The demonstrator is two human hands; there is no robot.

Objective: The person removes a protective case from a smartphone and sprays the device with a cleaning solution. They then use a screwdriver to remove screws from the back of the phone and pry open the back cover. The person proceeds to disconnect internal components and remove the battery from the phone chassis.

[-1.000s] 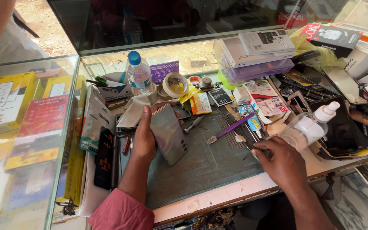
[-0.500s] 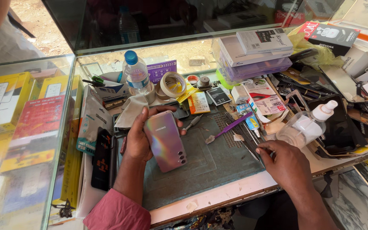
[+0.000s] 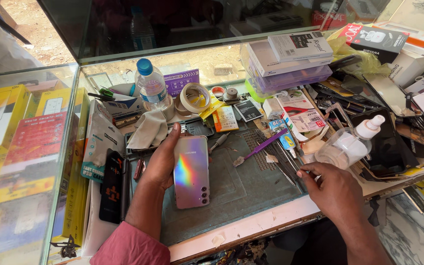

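The left hand (image 3: 160, 162) grips a lilac phone (image 3: 191, 172) back-up over the bench's (image 3: 251, 228) grey mat (image 3: 244, 184); right hand (image 3: 332, 189) fingers (image 3: 304, 172) pinch thin tweezers (image 3: 284, 164) near the front edge.

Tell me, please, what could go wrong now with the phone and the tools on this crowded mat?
The left hand grips the phone only along one edge, back side up; it might slip onto the mat.

The right hand pinches thin metal tools beside a clear bottle; a careless move could perhaps tip it over.
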